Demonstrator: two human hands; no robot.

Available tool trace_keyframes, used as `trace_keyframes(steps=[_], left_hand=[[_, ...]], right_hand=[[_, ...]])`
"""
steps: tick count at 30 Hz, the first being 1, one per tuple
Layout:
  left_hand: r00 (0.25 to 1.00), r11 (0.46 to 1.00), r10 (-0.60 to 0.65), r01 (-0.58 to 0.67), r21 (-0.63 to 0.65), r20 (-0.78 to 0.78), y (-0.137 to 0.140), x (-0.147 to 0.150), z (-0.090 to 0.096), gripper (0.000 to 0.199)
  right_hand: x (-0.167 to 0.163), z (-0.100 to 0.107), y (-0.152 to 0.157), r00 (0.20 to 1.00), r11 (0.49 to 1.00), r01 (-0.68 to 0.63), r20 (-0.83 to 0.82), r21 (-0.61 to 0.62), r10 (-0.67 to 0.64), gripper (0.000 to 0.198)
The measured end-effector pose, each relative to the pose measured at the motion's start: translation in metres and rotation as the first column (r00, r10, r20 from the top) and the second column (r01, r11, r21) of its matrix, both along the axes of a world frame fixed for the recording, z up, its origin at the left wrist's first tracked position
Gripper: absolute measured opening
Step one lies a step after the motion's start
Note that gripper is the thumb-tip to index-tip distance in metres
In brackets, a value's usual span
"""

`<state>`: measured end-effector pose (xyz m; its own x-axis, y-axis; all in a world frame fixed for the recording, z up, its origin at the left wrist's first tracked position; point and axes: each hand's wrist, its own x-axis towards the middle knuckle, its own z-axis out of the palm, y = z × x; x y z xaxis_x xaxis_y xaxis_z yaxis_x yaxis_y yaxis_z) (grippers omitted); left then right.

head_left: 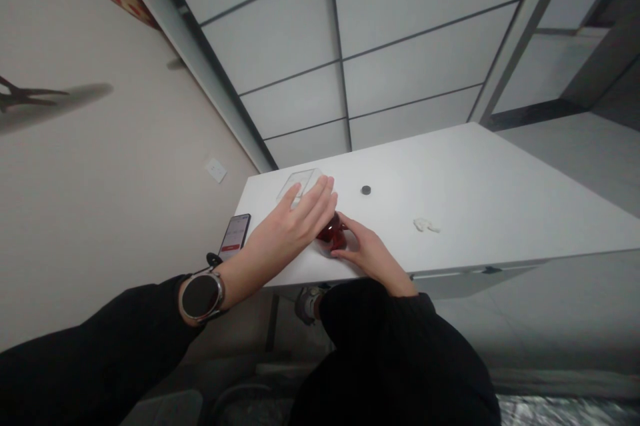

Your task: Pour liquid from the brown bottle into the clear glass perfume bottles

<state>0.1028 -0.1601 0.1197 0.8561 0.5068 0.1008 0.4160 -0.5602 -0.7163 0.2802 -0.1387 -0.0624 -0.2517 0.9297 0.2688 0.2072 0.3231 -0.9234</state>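
Observation:
A dark red, glossy, round container (332,234), perhaps a jar, stands on the white table (475,193) near its front edge. My right hand (367,249) grips it from the right side, thumb and forefinger curved about it. My left hand (303,216) reaches over its top with fingers stretched out, and hides much of the container. Whether the left palm touches it I cannot tell. Behind the left fingers lies a clear, box-shaped case (300,183), partly covered by that hand.
A small dark round disc (366,190) lies further back on the table, and a crumpled whitish scrap (426,225) to the right. A phone (235,234) with a lit screen is at the left edge. Wall and sliding panels (300,93) border the table's left and far sides.

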Motion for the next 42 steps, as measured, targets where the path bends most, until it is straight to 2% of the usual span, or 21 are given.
trace_keyframes(steps=[9, 21, 26, 32, 38, 42], left_hand=[[1.0, 0.999, -0.017, 0.017, -0.049, -0.009, 0.002, 0.001, 0.0, 0.053], [0.989, 0.994, -0.077, 0.087, 0.071, -0.129, 0.002, 0.004, 0.003, 0.046], [0.996, 0.999, -0.043, 0.041, -0.02, -0.073, 0.003, 0.004, 0.004, 0.049], [0.999, 0.998, -0.027, 0.024, -0.059, -0.045, 0.004, 0.0, 0.004, 0.049], [0.998, 0.994, 0.033, -0.028, -0.103, 0.044, 0.008, -0.017, 0.006, 0.051], [0.983, 0.985, 0.106, -0.083, -0.148, 0.15, 0.014, -0.033, -0.001, 0.054]], right_hand=[[-0.001, -0.006, 0.002, 1.0, 1.0, -0.01, -0.002, 0.018, 0.01, 0.096], [0.0, -0.002, 0.001, 1.0, 1.0, -0.01, 0.023, 0.027, 0.01, 0.095], [0.0, -0.002, 0.001, 1.0, 1.0, 0.0, 0.027, 0.025, -0.001, 0.095], [0.001, -0.002, 0.001, 0.999, 1.0, -0.009, 0.032, 0.026, 0.008, 0.094], [-0.001, -0.007, 0.002, 1.0, 0.999, 0.009, 0.027, 0.052, -0.01, 0.093], [-0.001, -0.009, 0.002, 1.0, 0.999, -0.005, 0.025, 0.048, 0.004, 0.093]])
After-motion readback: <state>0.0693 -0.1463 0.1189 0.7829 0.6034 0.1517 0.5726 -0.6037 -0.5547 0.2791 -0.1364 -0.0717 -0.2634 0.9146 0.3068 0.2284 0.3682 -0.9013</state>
